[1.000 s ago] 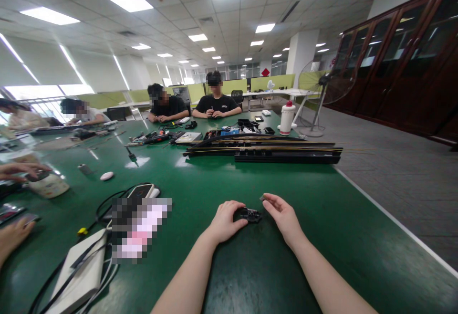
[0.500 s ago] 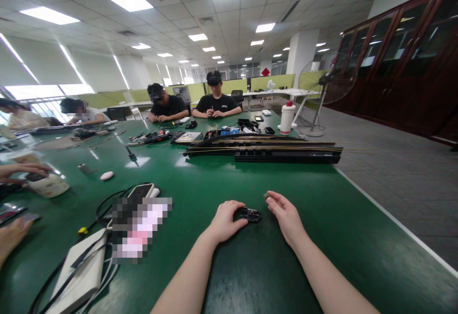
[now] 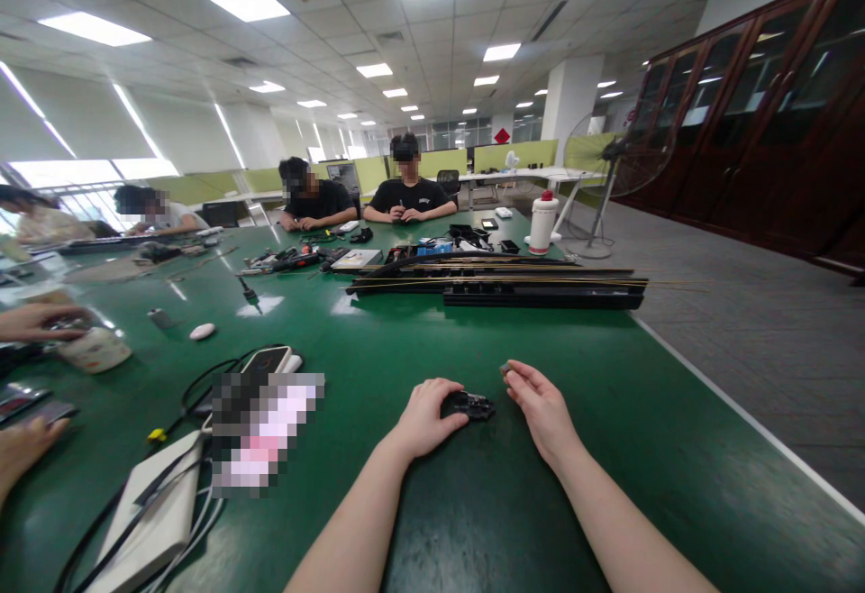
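Observation:
My left hand [image 3: 431,415] rests on the green table [image 3: 568,341], its thumb and fingers closed around the left end of a small black part [image 3: 478,406] with an uneven, open top. To the right of that part, my right hand [image 3: 539,404] is held slightly above the table. Between its thumb and fingertips it pinches a small grey piece [image 3: 505,369], too small for me to tell its kind. The grey piece and the black part are apart. My left fingers hide one end of the black part.
Long black rails [image 3: 541,294] with thin rods lie across the table ahead. A white bottle [image 3: 542,225] stands behind them. To my left are a phone [image 3: 267,360], a white box [image 3: 152,512] with cables and a co-worker's hands [image 3: 40,323]. Other people sit opposite.
Both of my hands stay almost still, holding the same things. At the far left, the co-worker's hand at the patterned cup has shifted slightly.

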The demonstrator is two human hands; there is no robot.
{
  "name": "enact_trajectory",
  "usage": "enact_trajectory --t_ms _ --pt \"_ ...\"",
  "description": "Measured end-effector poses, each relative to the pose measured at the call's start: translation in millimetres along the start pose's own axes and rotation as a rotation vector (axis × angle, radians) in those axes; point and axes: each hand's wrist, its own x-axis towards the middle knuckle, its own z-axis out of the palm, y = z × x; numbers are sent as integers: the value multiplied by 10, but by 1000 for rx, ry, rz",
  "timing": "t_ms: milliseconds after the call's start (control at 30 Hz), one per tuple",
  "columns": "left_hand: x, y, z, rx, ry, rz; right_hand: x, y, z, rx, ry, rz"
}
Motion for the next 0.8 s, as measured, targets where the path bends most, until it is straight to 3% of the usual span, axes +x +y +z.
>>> enact_trajectory --t_ms 800 --pt "3 9 -2 -3 13 10 -8 -19 9 32 3 20"
